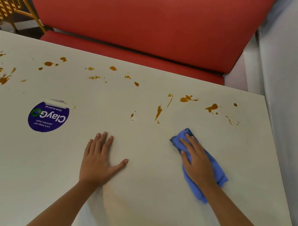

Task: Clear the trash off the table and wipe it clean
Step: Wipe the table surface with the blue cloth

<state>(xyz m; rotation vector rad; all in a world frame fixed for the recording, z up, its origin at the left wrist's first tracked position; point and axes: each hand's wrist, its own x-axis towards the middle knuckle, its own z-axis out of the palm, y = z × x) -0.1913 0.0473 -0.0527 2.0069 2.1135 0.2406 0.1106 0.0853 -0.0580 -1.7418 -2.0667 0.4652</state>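
A white table (136,194) fills the view. Brown sauce splatters (188,98) run in a band across its far half, from the left edge to the right end. My right hand (197,160) presses flat, fingers straight, on a crumpled blue cloth (217,173) on the right side of the table, just short of the nearest stains. My left hand (99,157) lies flat on the bare tabletop in the middle, fingers spread, holding nothing.
A round purple "ClayGo" sticker (48,117) is stuck on the table at the left. A red bench seat (145,20) stands beyond the far edge. A white wall (294,91) borders the right side. A yellow chair (3,0) is at the far left.
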